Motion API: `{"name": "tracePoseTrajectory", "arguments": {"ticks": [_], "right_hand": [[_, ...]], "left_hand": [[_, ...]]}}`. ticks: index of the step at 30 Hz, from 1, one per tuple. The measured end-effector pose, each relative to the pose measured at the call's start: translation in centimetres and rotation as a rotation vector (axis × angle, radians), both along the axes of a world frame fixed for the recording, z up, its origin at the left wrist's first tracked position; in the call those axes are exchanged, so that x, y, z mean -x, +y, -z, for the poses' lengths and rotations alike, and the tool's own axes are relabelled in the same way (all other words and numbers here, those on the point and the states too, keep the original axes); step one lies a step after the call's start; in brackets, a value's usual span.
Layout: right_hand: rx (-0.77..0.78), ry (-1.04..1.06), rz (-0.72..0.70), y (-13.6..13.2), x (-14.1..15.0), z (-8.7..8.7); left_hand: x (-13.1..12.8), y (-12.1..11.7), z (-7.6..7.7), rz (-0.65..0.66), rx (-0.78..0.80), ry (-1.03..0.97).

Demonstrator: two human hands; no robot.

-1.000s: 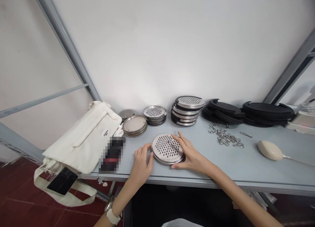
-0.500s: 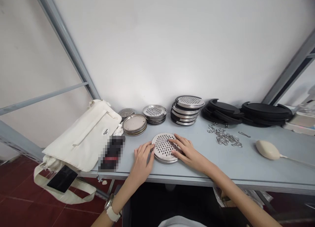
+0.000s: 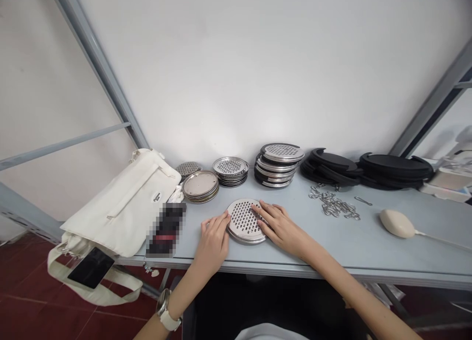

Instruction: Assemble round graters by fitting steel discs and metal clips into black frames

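A round metal grater plate full of small slots lies flat on the grey table before me, on top of at least one more round metal piece. My left hand grips its left edge, the fingers close together and curled. From the right, my right hand holds the same plate, with fingertips resting on its slotted top and the thumb side at its edge. What lies beneath the top plate is mostly hidden.
Behind stand stacks of plain discs, grater plates, and graters in black rims. Black round holders, metal clips and a cream mouse-shaped object sit rightward. A white bag and a phone-like black slab are left.
My right fingers have shifted slightly on the plate, and my left thumb has drawn in beside the fingers. The view has moved slightly; the plate stays in place between both hands.
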State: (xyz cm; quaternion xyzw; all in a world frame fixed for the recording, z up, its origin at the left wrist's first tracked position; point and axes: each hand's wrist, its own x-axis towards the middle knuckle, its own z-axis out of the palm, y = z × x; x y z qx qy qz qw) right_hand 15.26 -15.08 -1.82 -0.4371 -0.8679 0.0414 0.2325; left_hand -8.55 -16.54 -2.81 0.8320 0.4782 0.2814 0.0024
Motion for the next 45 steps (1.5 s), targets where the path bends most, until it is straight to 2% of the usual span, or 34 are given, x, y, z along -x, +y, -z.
{"name": "tracePoseTrajectory", "arguments": {"ticks": [6,10,13,18,30,45], "right_hand": [[-0.020,0.077,0.059,-0.2,0.1,-0.7],[0.021,0.232,0.202,-0.2,0.0,-0.6],[0.098,0.262,0.273,-0.1,-0.1,-0.2],[0.257,0.325,0.212,-0.1,-0.2,0.3],[0.376,0.403,0.251,0.0,-0.2,-0.4],[0.365,0.509,0.182,-0.1,0.0,-0.2]], "left_hand": [[0.2,-0.1,0.0,-0.045,0.015,-0.043],[0.2,-0.2,-0.1,-0.043,0.070,-0.062],[0.3,-0.2,-0.1,-0.036,0.078,-0.065],[0.3,-0.1,0.1,-0.045,0.080,-0.064],[0.4,-0.1,-0.2,-0.026,0.127,-0.093],[0.3,-0.2,-0.2,-0.027,0.143,-0.108]]}}
